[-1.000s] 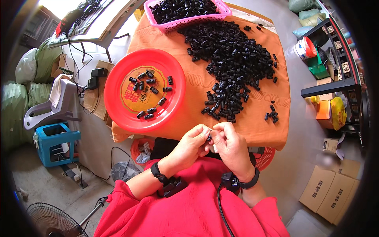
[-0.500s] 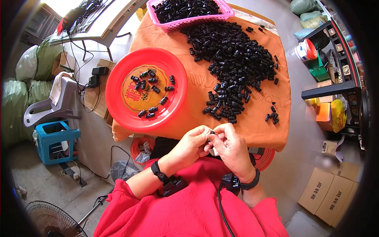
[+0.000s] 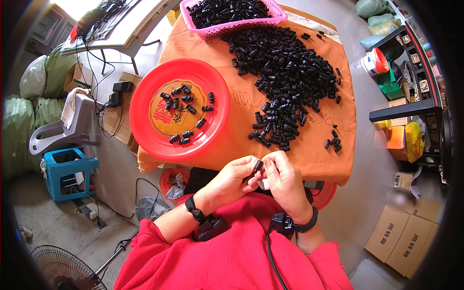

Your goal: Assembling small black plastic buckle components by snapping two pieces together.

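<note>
My left hand [image 3: 235, 176] pinches a small black cylindrical cord lock [image 3: 258, 166] between thumb and fingers, just off the near edge of the table. Close against it is my right hand [image 3: 284, 180], its thumb and forefinger closed by the piece's end. Something small and white [image 3: 263, 184] shows under the right fingers; what it is I cannot make out. A red round tray [image 3: 212, 133] at the left carries several black cord locks, some in a loose cluster and some along its near side. A large heap of the same cord locks [image 3: 295, 77] spreads across the table's right half.
A pink basket [image 3: 232, 30] full of black pieces stands at the table's far edge. Orange cloth [image 3: 232, 140] covers the table. A blue stool [image 3: 70, 174] and a grey chair [image 3: 72, 121] are at the left, a fan [image 3: 67, 270] lower left, cardboard boxes [image 3: 401, 239] at the right.
The cord lock now shows more fully in my left fingers. My right thumb and forefinger have drawn slightly back from it. Tray and heap look the same.
</note>
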Action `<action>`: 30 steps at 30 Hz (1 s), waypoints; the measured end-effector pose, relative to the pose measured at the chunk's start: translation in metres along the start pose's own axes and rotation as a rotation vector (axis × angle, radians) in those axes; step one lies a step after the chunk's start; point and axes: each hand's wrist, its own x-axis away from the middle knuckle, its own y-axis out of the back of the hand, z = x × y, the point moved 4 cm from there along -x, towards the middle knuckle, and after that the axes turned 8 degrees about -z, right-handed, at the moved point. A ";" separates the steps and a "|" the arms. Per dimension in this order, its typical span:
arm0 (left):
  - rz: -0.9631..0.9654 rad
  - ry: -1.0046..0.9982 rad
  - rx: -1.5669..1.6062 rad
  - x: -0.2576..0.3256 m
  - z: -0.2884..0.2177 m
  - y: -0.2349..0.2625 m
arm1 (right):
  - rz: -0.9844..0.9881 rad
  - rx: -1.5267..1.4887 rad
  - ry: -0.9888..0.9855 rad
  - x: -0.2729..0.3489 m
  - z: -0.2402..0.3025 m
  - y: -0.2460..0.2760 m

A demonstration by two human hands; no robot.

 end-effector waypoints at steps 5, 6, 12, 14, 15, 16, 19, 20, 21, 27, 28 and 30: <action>-0.005 0.024 0.014 0.000 -0.002 -0.001 | -0.001 -0.003 0.007 -0.001 0.005 0.002; -0.012 0.031 0.017 0.000 -0.002 -0.001 | 0.019 -0.024 -0.028 -0.001 0.005 0.001; -0.016 -0.033 -0.070 0.002 -0.002 0.002 | 0.088 0.048 -0.012 -0.001 0.005 -0.003; -0.016 -0.030 -0.079 0.003 -0.001 -0.002 | 0.072 0.047 0.006 0.000 0.003 -0.002; 0.033 -0.030 -0.071 0.003 -0.001 -0.004 | 0.042 0.074 0.035 0.001 0.004 0.002; 0.075 -0.038 -0.061 0.003 -0.002 -0.003 | 0.021 0.098 0.067 0.000 0.003 0.003; 0.051 -0.041 -0.075 0.004 0.000 -0.002 | 0.093 0.007 -0.018 0.001 0.016 0.004; 0.041 -0.054 -0.100 0.003 0.001 0.000 | 0.120 -0.018 -0.033 0.002 0.020 0.002; 0.045 -0.043 -0.081 0.002 0.002 0.000 | 0.130 -0.020 -0.014 0.002 0.019 0.001; -0.141 -0.269 -0.488 0.019 -0.033 -0.007 | 0.038 -0.064 -0.062 0.000 0.009 0.007; -0.272 -0.370 -0.607 0.027 -0.047 -0.010 | 0.034 -0.063 -0.063 -0.001 0.008 0.008; -0.467 -0.717 -0.891 0.038 -0.082 -0.007 | -0.009 -0.061 -0.059 0.000 0.003 0.012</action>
